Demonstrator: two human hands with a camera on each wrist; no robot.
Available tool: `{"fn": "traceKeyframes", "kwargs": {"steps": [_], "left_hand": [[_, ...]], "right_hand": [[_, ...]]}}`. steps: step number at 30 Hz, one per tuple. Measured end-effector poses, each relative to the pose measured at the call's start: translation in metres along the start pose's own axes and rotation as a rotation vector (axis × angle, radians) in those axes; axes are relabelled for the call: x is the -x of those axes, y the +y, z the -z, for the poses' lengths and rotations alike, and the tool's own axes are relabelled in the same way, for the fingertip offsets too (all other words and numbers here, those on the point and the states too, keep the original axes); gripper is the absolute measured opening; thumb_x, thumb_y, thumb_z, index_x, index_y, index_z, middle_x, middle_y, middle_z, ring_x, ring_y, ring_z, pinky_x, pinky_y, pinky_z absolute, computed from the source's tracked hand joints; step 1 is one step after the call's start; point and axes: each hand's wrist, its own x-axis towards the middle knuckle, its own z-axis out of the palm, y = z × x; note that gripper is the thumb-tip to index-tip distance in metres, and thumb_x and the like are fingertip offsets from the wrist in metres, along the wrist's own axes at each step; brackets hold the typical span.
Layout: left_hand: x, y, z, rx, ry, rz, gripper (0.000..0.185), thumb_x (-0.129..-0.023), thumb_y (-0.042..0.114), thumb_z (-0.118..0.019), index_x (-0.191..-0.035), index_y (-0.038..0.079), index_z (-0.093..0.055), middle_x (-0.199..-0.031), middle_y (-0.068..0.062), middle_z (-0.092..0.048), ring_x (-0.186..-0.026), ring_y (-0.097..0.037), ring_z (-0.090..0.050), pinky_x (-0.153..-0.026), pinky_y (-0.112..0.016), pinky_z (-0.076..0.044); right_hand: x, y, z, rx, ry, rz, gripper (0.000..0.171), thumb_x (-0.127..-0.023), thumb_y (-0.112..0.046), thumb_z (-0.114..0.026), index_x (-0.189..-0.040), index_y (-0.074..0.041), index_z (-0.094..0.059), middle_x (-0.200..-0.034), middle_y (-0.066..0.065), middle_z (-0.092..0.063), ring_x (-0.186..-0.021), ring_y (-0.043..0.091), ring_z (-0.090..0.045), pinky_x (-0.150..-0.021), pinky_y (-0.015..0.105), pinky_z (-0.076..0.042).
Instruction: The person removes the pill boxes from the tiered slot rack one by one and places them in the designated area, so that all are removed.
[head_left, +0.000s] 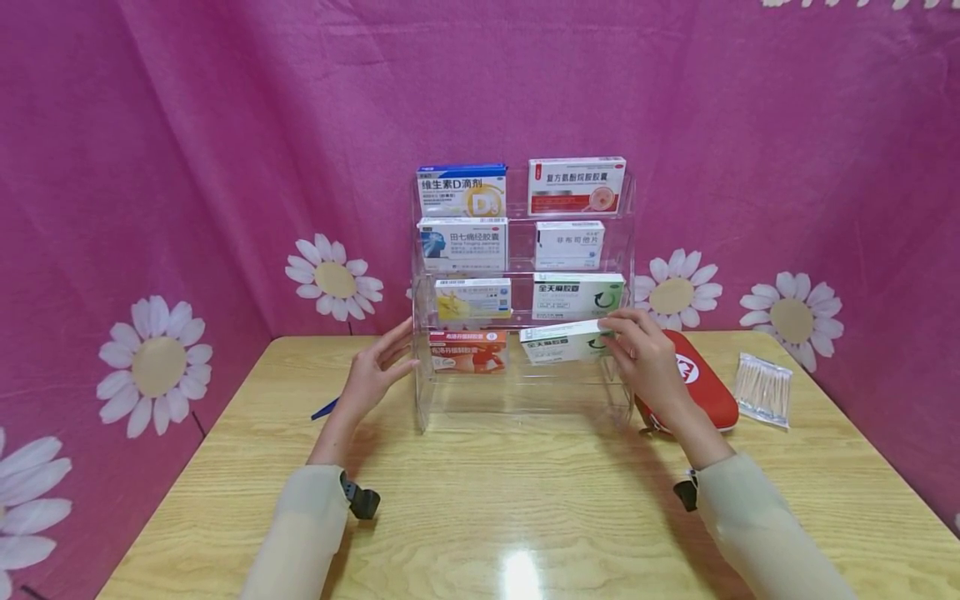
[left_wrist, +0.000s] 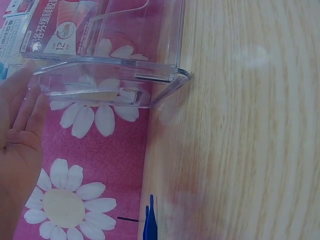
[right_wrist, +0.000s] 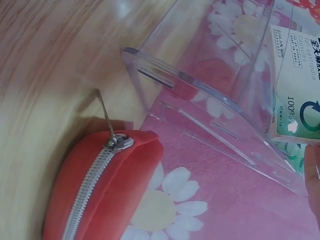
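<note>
A clear acrylic tiered rack (head_left: 422,400) stands on the table with medicine boxes in two columns. My right hand (head_left: 647,358) pinches the right end of a white-and-green medicine box (head_left: 562,342) at the lowest filled tier. That box sits slightly tilted, its right end raised; the right wrist view shows its printed face (right_wrist: 295,75) beside the rack's side panel. Against the rack's left side, my left hand (head_left: 372,373) rests with its fingers extended, holding nothing. Left of the held box is a red ibuprofen box (head_left: 468,353); a similar white-and-green box (head_left: 577,295) stands one tier above.
A red zippered first-aid case (head_left: 705,387) lies right of the rack, close under my right forearm. Beyond it is a packet of cotton swabs (head_left: 762,390). Blue tweezers (left_wrist: 151,225) lie left of the rack. A pink flowered cloth (head_left: 225,167) hangs behind the table.
</note>
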Motion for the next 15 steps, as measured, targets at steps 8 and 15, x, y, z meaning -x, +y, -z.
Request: {"fn": "traceKeyframes", "kwargs": {"steps": [8,15], "left_hand": [[0.0007,0.0011,-0.0003,0.010,0.002,0.002,0.065,-0.090,-0.003,-0.065,-0.149,0.008,-0.041,-0.151,-0.019,-0.045,-0.135,-0.036,-0.049,-0.110,-0.042,-0.047],[0.0002,0.0007,-0.0003,0.023,-0.004,0.003,0.065,-0.090,-0.004,-0.064,-0.150,0.007,-0.039,-0.152,-0.019,-0.043,-0.135,-0.037,-0.048,-0.110,-0.046,-0.045]], "right_hand": [[-0.0053,-0.0032,0.0042,-0.010,0.013,0.009,0.031,-0.073,0.015,-0.076,-0.100,0.002,-0.071,-0.103,0.017,-0.065,-0.082,0.026,-0.061,-0.090,-0.008,-0.038],[-0.0085,-0.0085,0.0100,-0.001,0.038,0.011,0.030,-0.073,0.013,-0.077,-0.101,0.003,-0.071,-0.103,0.020,-0.065,-0.093,0.031,-0.062,-0.097,-0.005,-0.036]]}}
